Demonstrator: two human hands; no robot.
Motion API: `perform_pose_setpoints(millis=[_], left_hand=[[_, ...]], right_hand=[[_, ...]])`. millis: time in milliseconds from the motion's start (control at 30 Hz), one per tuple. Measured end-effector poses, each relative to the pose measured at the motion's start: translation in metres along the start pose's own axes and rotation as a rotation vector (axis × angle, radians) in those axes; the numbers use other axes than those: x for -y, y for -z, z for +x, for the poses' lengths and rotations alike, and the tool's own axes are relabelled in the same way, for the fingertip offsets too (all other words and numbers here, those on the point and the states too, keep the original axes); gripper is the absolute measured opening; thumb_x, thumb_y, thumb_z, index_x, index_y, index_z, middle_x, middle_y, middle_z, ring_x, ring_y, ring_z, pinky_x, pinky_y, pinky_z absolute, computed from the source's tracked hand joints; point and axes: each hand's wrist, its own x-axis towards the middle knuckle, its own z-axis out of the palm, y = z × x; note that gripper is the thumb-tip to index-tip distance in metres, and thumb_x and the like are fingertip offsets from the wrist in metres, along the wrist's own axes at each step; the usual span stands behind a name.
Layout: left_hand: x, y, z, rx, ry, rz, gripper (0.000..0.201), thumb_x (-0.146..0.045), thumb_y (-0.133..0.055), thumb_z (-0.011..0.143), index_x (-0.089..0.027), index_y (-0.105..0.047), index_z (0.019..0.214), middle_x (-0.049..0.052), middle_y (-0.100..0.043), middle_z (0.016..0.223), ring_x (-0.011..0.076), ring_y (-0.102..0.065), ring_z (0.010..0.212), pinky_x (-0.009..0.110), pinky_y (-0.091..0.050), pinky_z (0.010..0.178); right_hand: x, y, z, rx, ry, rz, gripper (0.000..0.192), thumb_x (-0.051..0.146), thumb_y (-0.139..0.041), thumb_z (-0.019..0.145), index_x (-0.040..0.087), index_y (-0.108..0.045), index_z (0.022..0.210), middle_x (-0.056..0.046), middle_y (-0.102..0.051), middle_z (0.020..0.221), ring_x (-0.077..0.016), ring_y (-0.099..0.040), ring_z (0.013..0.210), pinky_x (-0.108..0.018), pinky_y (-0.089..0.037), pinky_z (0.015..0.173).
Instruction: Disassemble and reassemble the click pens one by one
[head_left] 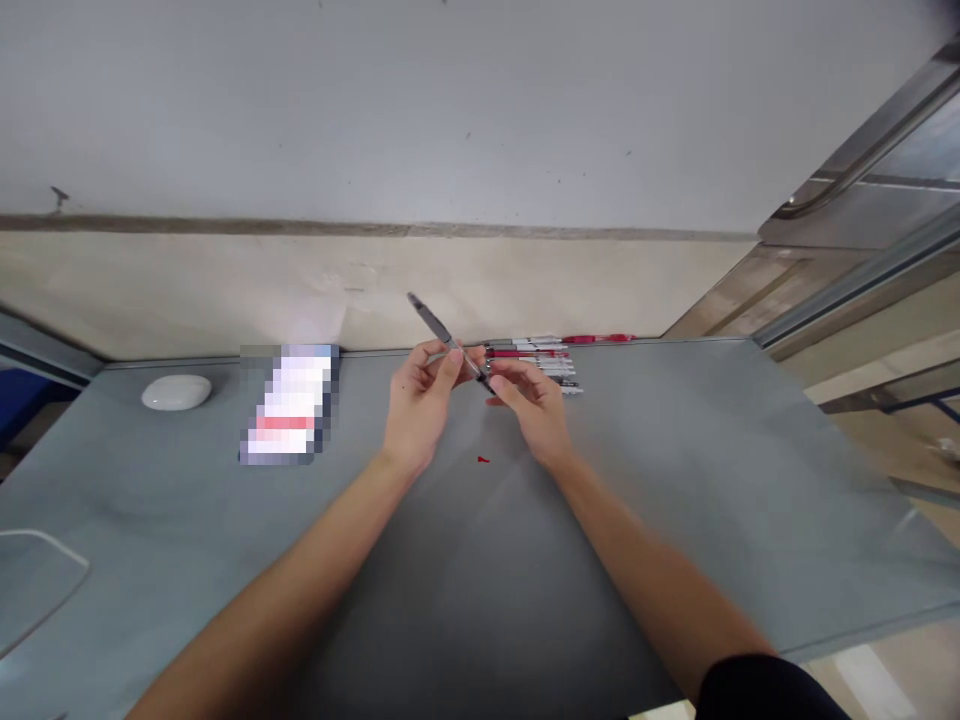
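Observation:
A slim pen (431, 320) with a grey upper part and a clear lower barrel slants between my two hands above the table. My left hand (421, 400) pinches its middle between thumb and fingers. At the lower, dark end, the thumb and fingers of my right hand (534, 405) are closed on the pen. Just behind my right hand lies a row of several pens (551, 367), white, grey and red, partly hidden by the fingers. A small red scrap (482, 459) rests on the table below my hands.
The grey table (675, 480) meets a pale wall (225, 280) at its back edge. To the left lie a white computer mouse (176, 392) and a phone (289, 405) with a blurred screen. A white cable (56, 545) curves at the far left. Metal-framed panels (847, 200) stand at right.

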Motion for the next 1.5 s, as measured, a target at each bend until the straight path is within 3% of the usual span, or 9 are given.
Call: perform_pose_setpoints(millis=[267,533,700,900,1033,1167,1300,1400,1500], left_hand=[[0.011,-0.006,-0.011,-0.034,0.045,-0.129,0.024,-0.036,-0.071,0.086,-0.019,-0.056,0.095,0.008,-0.077,0.103,0.021,-0.07,0.106,0.045,-0.045,0.107],[0.016,-0.002,-0.013,-0.071,0.178,-0.15,0.031,-0.039,-0.08,0.076,-0.017,-0.065,0.092,0.008,-0.075,0.103,0.0241,-0.068,0.111,0.041,-0.048,0.101],[0.022,0.007,-0.014,-0.044,0.214,-0.097,0.033,-0.036,-0.082,0.073,-0.019,-0.067,0.098,0.006,-0.074,0.101,0.0223,-0.066,0.108,0.038,-0.05,0.096],[0.01,0.022,-0.016,0.079,0.081,0.191,0.038,-0.035,-0.079,0.076,-0.021,-0.064,0.108,0.01,-0.065,0.126,0.0243,-0.055,0.127,0.039,-0.046,0.103],[0.003,0.04,-0.011,0.144,-0.043,0.479,0.035,-0.043,-0.067,0.086,-0.023,-0.062,0.114,0.01,-0.064,0.13,0.0261,-0.056,0.127,0.041,-0.047,0.102],[0.007,0.061,-0.002,0.265,-0.148,0.913,0.035,-0.044,-0.059,0.09,-0.025,-0.062,0.12,0.009,-0.063,0.131,0.0286,-0.061,0.118,0.039,-0.055,0.087],[0.016,0.078,0.001,0.35,-0.329,1.145,0.032,-0.037,-0.056,0.092,-0.022,-0.065,0.118,0.012,-0.063,0.13,0.0311,-0.052,0.13,0.051,-0.039,0.112],[0.021,0.082,-0.003,0.363,-0.353,1.278,0.036,-0.037,-0.054,0.093,-0.02,-0.064,0.123,0.014,-0.059,0.137,0.0329,-0.047,0.135,0.055,-0.03,0.117],[0.024,0.08,-0.011,0.36,-0.345,1.375,0.04,-0.039,-0.051,0.095,-0.02,-0.062,0.129,0.014,-0.055,0.144,0.0346,-0.043,0.139,0.058,-0.025,0.118]], right_hand=[[-0.002,0.0,0.001,-0.027,-0.08,0.02,0.022,0.041,-0.076,0.076,0.024,-0.076,0.088,0.0,-0.074,0.076,-0.0139,-0.069,0.074,-0.025,-0.06,0.06],[-0.001,-0.003,0.002,-0.109,-0.113,0.136,0.022,0.042,-0.077,0.074,0.023,-0.074,0.083,0.0,-0.075,0.081,-0.0133,-0.068,0.07,-0.025,-0.06,0.055],[-0.002,-0.008,0.007,-0.258,-0.181,0.32,0.021,0.04,-0.077,0.072,0.021,-0.066,0.073,0.001,-0.073,0.074,-0.0154,-0.071,0.07,-0.027,-0.061,0.059],[-0.001,0.005,0.019,-0.44,-0.244,0.565,0.015,0.037,-0.069,0.077,0.023,-0.064,0.082,0.007,-0.072,0.074,-0.009,-0.067,0.063,-0.023,-0.059,0.061],[-0.001,0.011,0.022,-0.458,-0.215,0.676,0.011,0.031,-0.063,0.081,0.025,-0.064,0.089,0.009,-0.067,0.073,-0.0073,-0.068,0.07,-0.02,-0.055,0.06],[0.0,0.017,0.023,-0.408,-0.115,0.71,0.011,0.031,-0.063,0.081,0.027,-0.061,0.091,0.011,-0.06,0.068,-0.0053,-0.06,0.06,-0.021,-0.054,0.064],[0.002,0.024,0.022,-0.4,-0.087,0.772,0.004,0.027,-0.054,0.085,0.027,-0.057,0.086,0.009,-0.047,0.061,-0.0072,-0.044,0.047,-0.023,-0.046,0.053],[0.0,0.027,0.018,-0.392,-0.074,0.855,0.012,0.022,-0.046,0.086,0.027,-0.057,0.084,0.006,-0.045,0.062,-0.0098,-0.042,0.049,-0.025,-0.043,0.053],[-0.004,0.028,0.013,-0.322,-0.04,0.872,0.017,0.035,-0.044,0.09,0.026,-0.055,0.078,0.005,-0.042,0.062,-0.0115,-0.041,0.051,-0.028,-0.044,0.056]])
